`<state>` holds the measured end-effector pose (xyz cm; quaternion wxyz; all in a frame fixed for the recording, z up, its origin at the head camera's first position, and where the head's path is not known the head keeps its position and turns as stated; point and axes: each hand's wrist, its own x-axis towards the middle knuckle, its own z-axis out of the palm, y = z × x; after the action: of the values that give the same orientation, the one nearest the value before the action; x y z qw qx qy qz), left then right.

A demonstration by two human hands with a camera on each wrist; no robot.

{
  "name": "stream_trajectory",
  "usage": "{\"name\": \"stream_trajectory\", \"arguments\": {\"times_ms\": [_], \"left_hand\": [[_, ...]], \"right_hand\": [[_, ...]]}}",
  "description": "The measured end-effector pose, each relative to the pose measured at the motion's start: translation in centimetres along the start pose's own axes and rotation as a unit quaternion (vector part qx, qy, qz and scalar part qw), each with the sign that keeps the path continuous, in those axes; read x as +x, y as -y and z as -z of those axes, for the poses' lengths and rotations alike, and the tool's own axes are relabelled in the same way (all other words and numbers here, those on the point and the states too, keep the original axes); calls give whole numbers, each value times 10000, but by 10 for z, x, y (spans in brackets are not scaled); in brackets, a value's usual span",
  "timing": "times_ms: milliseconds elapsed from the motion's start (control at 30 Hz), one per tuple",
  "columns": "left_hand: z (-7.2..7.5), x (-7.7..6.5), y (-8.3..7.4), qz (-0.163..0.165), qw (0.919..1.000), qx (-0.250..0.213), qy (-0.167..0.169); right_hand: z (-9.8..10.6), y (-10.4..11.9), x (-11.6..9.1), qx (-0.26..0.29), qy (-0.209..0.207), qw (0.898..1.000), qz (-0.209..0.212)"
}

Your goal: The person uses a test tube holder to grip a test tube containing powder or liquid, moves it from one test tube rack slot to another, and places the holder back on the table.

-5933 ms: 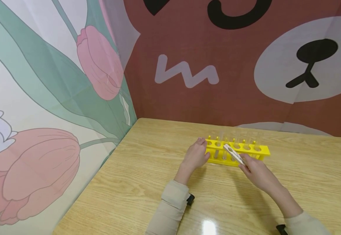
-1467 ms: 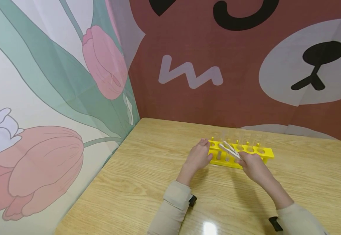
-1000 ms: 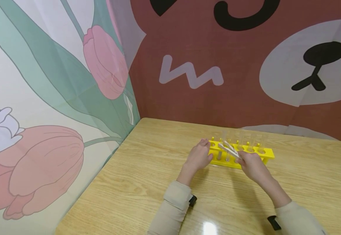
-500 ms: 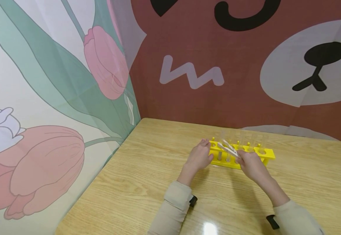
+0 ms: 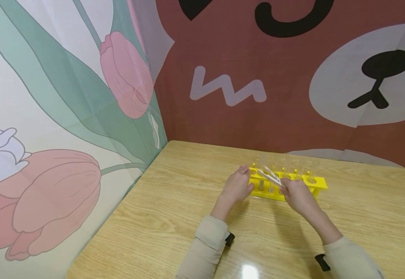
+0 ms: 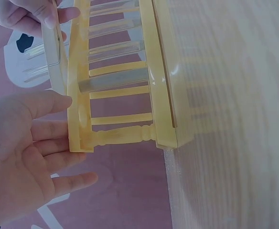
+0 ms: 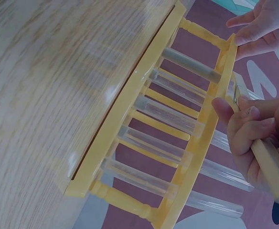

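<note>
Yellow rack (image 5: 319, 182): one, standing upright on a wood-grain table (image 5: 146, 209). Grey-looking tube (image 7: 192, 64): one, standing in the rack near its left end. Clear tubes (image 7: 161, 145): four, standing in line along the rack toward its right end. Left hand (image 5: 236, 186): holding the rack's left end between thumb and fingers. Right hand (image 5: 301, 197): staying clear of the left, curling its fingers round a wooden clamp (image 5: 271, 178) in front of the rack. Clamp tips: reaching over the rack's top rail; the views are leaving any contact with a tube unclear. Bear-print cloth (image 5: 223, 124): hanging behind the rack.
</note>
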<state>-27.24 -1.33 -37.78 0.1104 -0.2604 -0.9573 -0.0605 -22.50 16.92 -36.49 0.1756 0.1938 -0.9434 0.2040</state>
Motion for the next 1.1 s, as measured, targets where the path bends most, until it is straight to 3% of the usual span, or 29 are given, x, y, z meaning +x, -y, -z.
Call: {"name": "stream_trajectory", "arguments": {"times_ms": [1100], "left_hand": [[0,0,-1,102,9999,49,-14]], "right_hand": [[-1,1,2,101,64,9998,-142]]}}
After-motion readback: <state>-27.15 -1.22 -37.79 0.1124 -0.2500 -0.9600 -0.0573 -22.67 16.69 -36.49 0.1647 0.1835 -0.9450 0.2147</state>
